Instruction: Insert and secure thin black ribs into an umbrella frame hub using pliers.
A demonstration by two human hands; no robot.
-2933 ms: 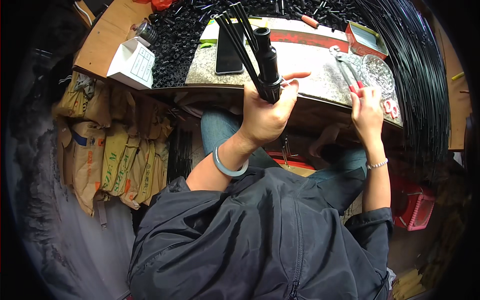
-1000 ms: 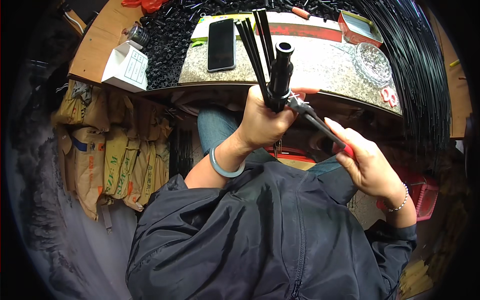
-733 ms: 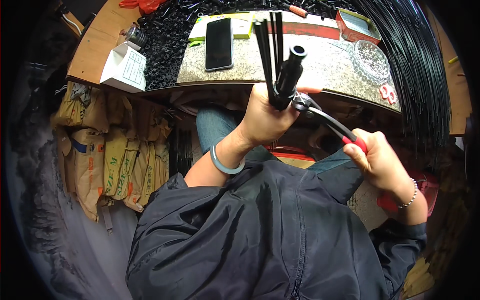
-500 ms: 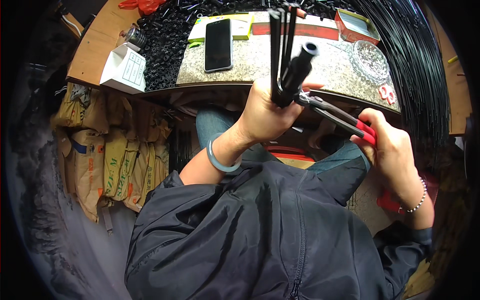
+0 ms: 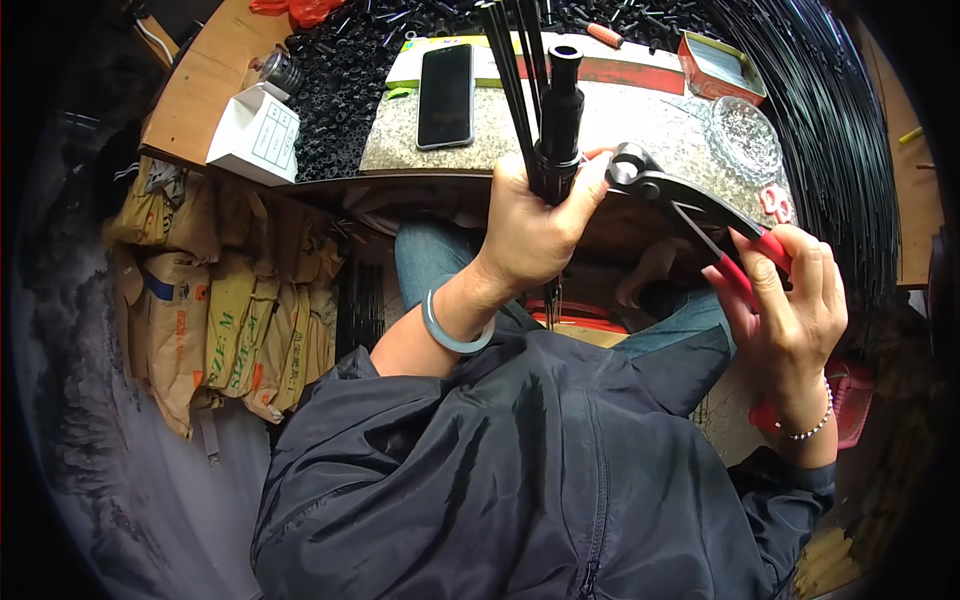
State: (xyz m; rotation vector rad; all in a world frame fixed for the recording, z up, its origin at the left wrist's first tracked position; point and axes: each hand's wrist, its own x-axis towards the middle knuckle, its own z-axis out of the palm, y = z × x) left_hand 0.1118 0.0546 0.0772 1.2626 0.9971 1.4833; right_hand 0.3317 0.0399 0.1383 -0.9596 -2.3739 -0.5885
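Observation:
A black stepped tube (image 5: 562,110), with a bundle of thin black rods (image 5: 512,75) beside it, stands nearly upright in my left hand (image 5: 530,230). The fingers wrap round its lower part, and the thumb points toward the pliers. My right hand (image 5: 795,310) grips the pliers (image 5: 708,203) by their red-and-black handles, which are spread apart. The rounded plier head (image 5: 630,165) lies just right of the left thumb tip. Whether the jaws hold anything there is too small to tell. The tube's lower end is hidden by the left hand.
Behind my hands a stone-topped table (image 5: 400,150) holds a phone (image 5: 445,95), a glass dish (image 5: 742,135), an open red tin (image 5: 722,65) and many small black parts (image 5: 330,100). Long black rods (image 5: 835,130) hang over its right side. Sacks (image 5: 230,320) stand at left.
The tube has moved left and turned more upright. The pliers have turned so their flat side shows, and their handles have spread. My right hand has turned with them and shifted slightly.

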